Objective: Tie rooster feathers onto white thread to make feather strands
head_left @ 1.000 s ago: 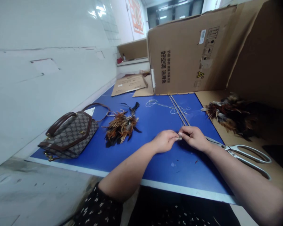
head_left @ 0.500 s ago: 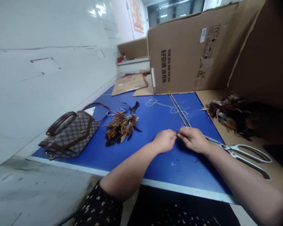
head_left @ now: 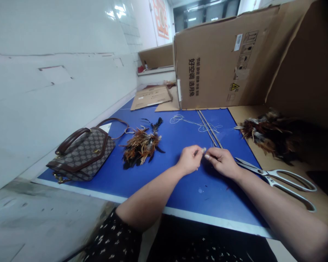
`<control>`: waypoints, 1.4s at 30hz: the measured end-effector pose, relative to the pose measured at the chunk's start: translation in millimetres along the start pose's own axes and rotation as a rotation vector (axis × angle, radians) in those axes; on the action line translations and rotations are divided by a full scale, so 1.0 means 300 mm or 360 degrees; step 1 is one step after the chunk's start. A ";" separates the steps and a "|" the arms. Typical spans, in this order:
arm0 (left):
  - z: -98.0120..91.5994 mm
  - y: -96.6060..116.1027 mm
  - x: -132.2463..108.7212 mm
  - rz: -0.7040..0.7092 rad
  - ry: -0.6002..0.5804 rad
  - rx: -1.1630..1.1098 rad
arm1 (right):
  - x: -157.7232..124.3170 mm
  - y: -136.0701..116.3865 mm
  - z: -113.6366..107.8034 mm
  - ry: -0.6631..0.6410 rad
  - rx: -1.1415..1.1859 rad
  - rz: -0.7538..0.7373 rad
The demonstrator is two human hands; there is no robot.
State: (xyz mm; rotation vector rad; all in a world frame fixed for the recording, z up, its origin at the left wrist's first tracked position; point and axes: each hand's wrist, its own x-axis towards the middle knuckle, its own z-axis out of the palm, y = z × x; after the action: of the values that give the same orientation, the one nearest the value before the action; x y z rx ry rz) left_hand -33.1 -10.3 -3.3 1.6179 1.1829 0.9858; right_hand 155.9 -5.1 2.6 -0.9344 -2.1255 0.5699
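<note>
Fingertips slightly apart now — pale bit (head_left: pixel 203 149) visible, pinched by left hand (head_left: pixel 190 160); right hand (head_left: pixel 222 162) just right (grip: can't tell). Likely still mid-handling.

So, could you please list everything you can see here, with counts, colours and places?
handbag: one, brown patterned, table's left end
paper: one, white, by the handbag
feather bunches: two, brown and black, one right of the handbag, one far right
thread: count unclear, pale, beyond the hands
sticks: two, brownish, across the thread
scissors: one pair, silver, right side
large box: one, brown, standing behind
flat cardboard: several pieces, brown, back and right
table: one, blue, beneath
wall: one, whitish, left
poster: one, orange and white, background
sleeve: one, black with white pattern, bottom
hands: two, bare, fingertips close together, centre
</note>
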 end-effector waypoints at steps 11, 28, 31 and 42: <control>0.000 -0.009 0.011 -0.0018 -0.0033 -0.0028 | -0.005 -0.001 -0.014 0.0007 -0.0122 0.0036; 0.031 0.016 -0.017 0.0103 0.0183 -0.0340 | -0.017 -0.038 0.017 0.0116 -0.0142 0.0008; 0.029 0.009 -0.020 0.0366 0.0366 0.0072 | -0.015 -0.046 0.025 0.0085 -0.0129 -0.0020; 0.022 -0.010 0.035 -0.0165 0.0180 -0.1015 | -0.031 -0.051 0.026 0.0296 -0.0168 0.0159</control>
State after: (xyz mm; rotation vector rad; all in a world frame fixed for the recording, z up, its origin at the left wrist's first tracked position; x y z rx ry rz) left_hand -25.3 -1.1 -7.0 0.9980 0.8853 1.2414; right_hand 147.5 -22.6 3.2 -1.1134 -1.9656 0.4055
